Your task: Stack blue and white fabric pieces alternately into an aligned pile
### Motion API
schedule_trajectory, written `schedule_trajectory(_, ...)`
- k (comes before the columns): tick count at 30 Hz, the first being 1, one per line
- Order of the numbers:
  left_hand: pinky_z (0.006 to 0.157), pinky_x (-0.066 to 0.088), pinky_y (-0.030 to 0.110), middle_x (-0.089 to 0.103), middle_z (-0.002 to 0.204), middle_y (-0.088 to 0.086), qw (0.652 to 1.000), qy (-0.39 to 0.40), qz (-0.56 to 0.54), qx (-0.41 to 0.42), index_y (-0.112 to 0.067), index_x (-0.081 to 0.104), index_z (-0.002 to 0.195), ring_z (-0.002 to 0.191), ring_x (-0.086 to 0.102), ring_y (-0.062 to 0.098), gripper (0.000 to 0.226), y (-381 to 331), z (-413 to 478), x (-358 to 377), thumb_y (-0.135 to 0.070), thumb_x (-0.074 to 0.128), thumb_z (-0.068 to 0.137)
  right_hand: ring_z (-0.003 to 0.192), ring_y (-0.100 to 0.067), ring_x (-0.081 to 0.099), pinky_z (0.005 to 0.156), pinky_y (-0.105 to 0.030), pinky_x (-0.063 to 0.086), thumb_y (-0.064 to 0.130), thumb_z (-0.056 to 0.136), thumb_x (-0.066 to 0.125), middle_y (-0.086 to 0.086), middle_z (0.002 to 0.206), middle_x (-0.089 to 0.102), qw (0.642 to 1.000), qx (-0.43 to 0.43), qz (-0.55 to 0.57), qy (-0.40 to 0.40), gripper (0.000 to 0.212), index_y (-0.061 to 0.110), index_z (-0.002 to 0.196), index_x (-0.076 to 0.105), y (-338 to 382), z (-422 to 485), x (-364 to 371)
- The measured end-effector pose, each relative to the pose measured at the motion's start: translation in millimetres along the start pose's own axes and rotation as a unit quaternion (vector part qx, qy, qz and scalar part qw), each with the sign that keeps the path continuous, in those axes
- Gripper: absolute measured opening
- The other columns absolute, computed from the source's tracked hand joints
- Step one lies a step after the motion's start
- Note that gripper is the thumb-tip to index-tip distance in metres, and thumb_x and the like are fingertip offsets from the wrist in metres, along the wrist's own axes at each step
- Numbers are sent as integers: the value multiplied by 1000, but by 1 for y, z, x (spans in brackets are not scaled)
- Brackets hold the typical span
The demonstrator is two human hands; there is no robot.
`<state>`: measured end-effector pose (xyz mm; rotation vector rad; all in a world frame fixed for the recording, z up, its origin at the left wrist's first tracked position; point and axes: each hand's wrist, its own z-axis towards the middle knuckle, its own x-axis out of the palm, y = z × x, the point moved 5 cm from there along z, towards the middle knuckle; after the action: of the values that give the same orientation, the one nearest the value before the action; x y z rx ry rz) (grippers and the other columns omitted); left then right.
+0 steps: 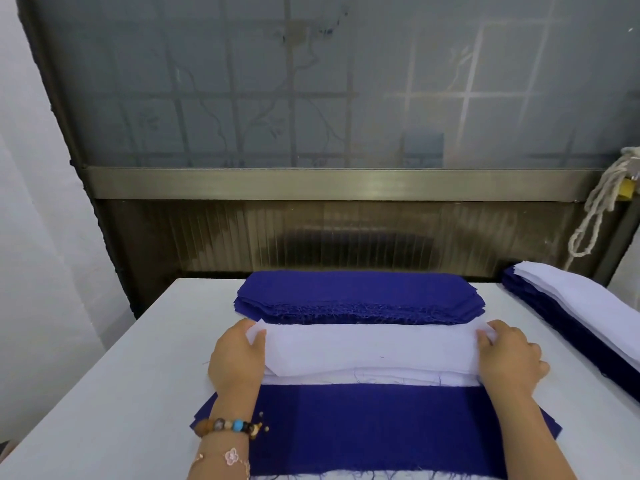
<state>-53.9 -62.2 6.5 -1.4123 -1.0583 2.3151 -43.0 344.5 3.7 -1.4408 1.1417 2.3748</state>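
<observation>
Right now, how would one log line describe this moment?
white piece: held at ends | left hand: holds left end | right hand: holds right end | pile top: blue

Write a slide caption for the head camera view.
The left hand and right hand pinch a white fabric piece by its ends, blue stack behind, blue-topped pile in front.

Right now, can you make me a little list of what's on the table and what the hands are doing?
left hand: grips the left end of the white piece
right hand: grips the right end of the same piece
white piece: on top of the white stack
blue stack: behind the white one, at the far edge
pile: nearest the person, blue on top, white edge showing beneath
side stack: far right, white over blue
table: white
</observation>
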Motion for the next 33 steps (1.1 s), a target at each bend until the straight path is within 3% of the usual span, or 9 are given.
schedule_trajectory(4,71,42,28,68,101,12,998,-35,-57,-17,-8,65,101,88,60,23,27,1,-2,-1,-29,48,99,105,-38,50,88,-42,34,22,101,45,-19,112,63,999,-5,25,-23,30,12,125,58,0,-1,-2)
schedule_trajectory(8,74,45,31,68,98,12,989,-77,-121,-27,-6,65,101,87,61,25,23,-4,-4,-6,-25,53,98,89,-36,55,82,-39,35,22,101,41,-18,97,64,998,-5,51,-39,29,11,122,57,1,0,-6)
schedule_trajectory(12,72,40,29,66,95,9,985,-118,-122,-14,-7,64,97,81,52,15,20,-15,-10,-21,-23,53,98,82,-31,54,80,-38,36,22,102,37,-14,93,63,997,-9,62,-32,26,11,116,56,5,-7,-14)
schedule_trajectory(18,75,38,30,67,105,15,996,-65,-54,8,-5,64,106,87,57,24,21,-15,-16,-44,-22,54,97,99,-30,58,84,-37,38,25,102,39,-12,109,64,999,-12,25,29,29,14,124,54,-4,-17,-30)
schedule_trajectory(24,75,41,31,65,102,10,1000,-9,23,-13,-11,61,107,83,51,18,25,12,-32,-61,-31,49,99,98,-28,58,80,-35,41,29,102,37,-7,107,63,996,-39,13,73,29,17,123,54,-21,-43,-43)
schedule_trajectory(33,68,38,32,58,77,4,997,65,41,-16,-13,56,81,73,54,24,22,40,-60,-52,-29,49,94,80,-26,51,70,-33,31,21,98,31,3,75,54,995,-47,-49,78,13,21,90,42,-44,-72,-38)
